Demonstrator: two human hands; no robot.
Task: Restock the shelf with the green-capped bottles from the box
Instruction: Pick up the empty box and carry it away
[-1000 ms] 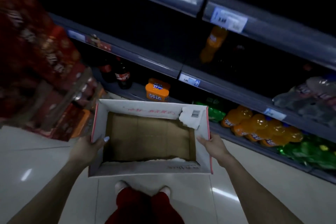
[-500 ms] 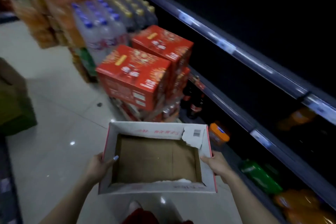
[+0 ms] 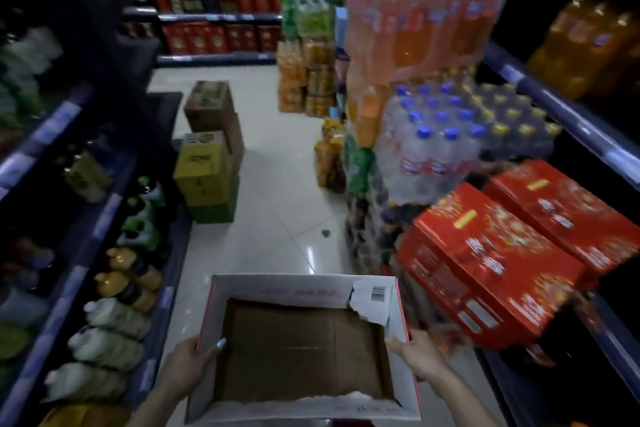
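Held an open white cardboard box (image 3: 304,291) level over the aisle floor (image 3: 277,204), low in the view. Left hand (image 3: 194,362) clamped on the box's left wall, thumb hooked over the rim to the inside. Right hand (image 3: 420,357) clamped on the right wall the same way, near the torn flap with a barcode label (image 3: 376,294). Showed only a bare brown bottom inside the box; no green-capped bottles to be made out in it. Stood between dark shelves (image 3: 104,218) on the left, lined with blurred bottles, and a tall stack of shrink-wrapped bottle packs (image 3: 426,135) on the right. Red cartons (image 3: 491,253) just beside the box's right far corner. Yellow and brown cartons (image 3: 207,163) stacked on the floor farther down the aisle, against the left shelves.
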